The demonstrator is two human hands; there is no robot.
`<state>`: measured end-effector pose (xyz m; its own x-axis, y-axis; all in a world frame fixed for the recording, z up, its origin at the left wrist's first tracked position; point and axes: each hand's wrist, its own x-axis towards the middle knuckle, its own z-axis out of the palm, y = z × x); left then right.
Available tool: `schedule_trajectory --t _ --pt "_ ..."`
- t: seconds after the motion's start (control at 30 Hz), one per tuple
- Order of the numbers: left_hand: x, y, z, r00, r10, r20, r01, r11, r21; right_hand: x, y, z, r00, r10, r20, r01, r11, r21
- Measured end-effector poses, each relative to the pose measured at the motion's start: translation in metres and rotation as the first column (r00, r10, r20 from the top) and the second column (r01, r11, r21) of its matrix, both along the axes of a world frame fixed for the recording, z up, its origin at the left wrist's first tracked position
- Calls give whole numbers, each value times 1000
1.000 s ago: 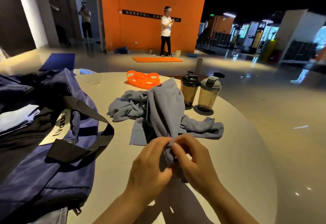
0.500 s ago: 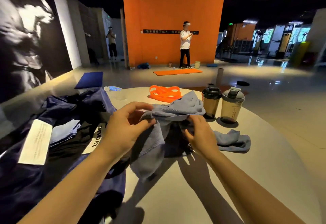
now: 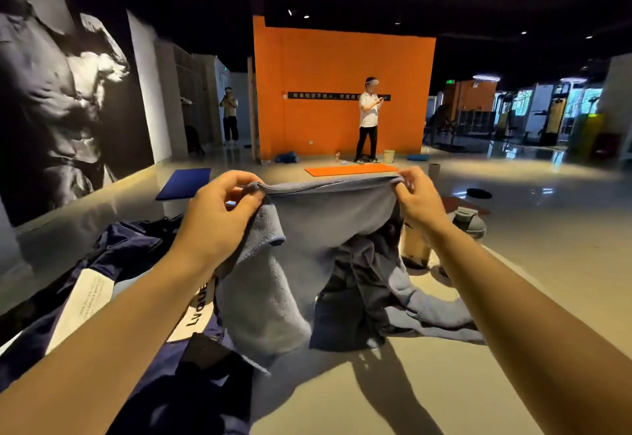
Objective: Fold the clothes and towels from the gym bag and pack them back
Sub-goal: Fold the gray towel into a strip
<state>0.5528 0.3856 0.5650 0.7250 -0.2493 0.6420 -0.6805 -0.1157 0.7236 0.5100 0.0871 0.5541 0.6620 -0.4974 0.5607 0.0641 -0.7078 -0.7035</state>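
A blue-grey towel (image 3: pixel 325 222) hangs stretched in the air above the round table (image 3: pixel 427 383). My left hand (image 3: pixel 222 215) pinches its upper left corner, and my right hand (image 3: pixel 415 198) pinches the upper right corner. The towel's lower part drapes down onto the table, with a tail lying toward the right. The navy gym bag (image 3: pixel 136 253) lies open on the left of the table, with dark clothes and white labels showing inside.
Two shaker bottles (image 3: pixel 415 246) stand behind the towel at the right, partly hidden. On the floor beyond lie a blue mat (image 3: pixel 184 183) and an orange mat (image 3: pixel 350 170). Two people stand far back near the orange wall.
Both hands have lifted the towel off the table and drawn apart, spreading its top edge wide. The camera has tilted upward.
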Motion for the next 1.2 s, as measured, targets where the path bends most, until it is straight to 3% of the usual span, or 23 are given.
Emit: schedule_trajectory --t 0.13,0.37,0.5,0.67,0.8,0.9,1.0,1.07,1.13,1.2 --pt "13 0 29 998 64 22 -60 989 -132 -10 4 60 993 -30 115 58 967 -247" --pt "15 11 26 985 -97 -140 70 980 -187 -39 17 85 974 -31 224 100 948 -303" --pt "5 9 6 955 -132 -265 102 987 -125 -59 13 62 988 -113 101 143 916 -375" --pt "-35 2 -34 917 -166 -362 212 973 90 -95 -4 1 965 -146 -219 64 937 -342" --pt "-88 3 -98 738 -358 -572 578 772 263 -141 -7 -75 890 -196 -411 45 936 -350" --pt "-110 2 -153 818 -338 -466 567 615 548 -166 -12 -125 802 -215 -558 36 949 -313" --pt "-117 10 -186 934 -331 -138 320 596 737 -194 -13 -147 703 -335 -628 62 908 -415" --pt "-116 18 -193 948 -312 -61 250 614 749 -208 -7 -155 609 -494 -620 32 796 -604" --pt "-119 25 -194 943 -322 -78 264 590 763 -215 14 -161 689 -486 -538 -6 738 -675" --pt "-128 27 -191 931 -356 -86 263 488 832 -216 41 -167 812 -236 -534 -141 809 -571"
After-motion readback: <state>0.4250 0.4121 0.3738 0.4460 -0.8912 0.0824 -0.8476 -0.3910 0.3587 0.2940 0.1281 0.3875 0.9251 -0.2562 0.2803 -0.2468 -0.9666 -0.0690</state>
